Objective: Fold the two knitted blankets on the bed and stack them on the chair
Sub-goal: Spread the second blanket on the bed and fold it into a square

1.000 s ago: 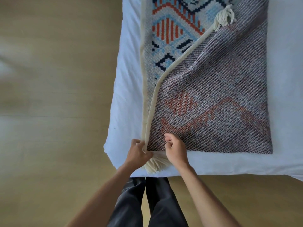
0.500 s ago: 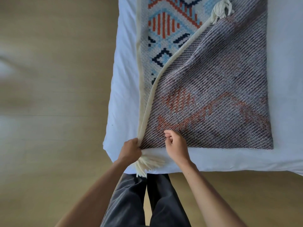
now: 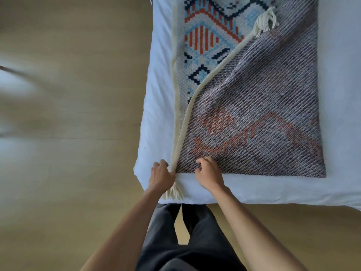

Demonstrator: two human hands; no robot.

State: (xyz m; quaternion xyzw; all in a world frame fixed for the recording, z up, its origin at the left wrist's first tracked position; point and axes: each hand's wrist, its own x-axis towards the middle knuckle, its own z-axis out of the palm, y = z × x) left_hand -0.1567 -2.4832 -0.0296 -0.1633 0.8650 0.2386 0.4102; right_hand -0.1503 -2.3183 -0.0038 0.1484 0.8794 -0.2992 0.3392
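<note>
A knitted blanket (image 3: pixel 254 106) with a blue, orange and navy pattern lies on the white bed (image 3: pixel 158 114). Its right part is folded over diagonally, showing the grey-purple reverse side. A cream corded edge runs from a tassel (image 3: pixel 265 23) at the top down to the near left corner. My left hand (image 3: pixel 161 176) grips that near corner where the cream edges meet, with a tassel (image 3: pixel 173 193) hanging below it. My right hand (image 3: pixel 210 173) pinches the folded layer's near edge just to the right. No second blanket or chair is in view.
The bed's near edge runs across the lower middle, with my dark trousers (image 3: pixel 187 241) right against it. Wooden floor (image 3: pixel 68 133) fills the left side and the bottom right.
My left hand has shifted slightly left and toward me with the corner, straightening the cream edge. My right hand has stayed on the folded layer's near edge. The view moved a little.
</note>
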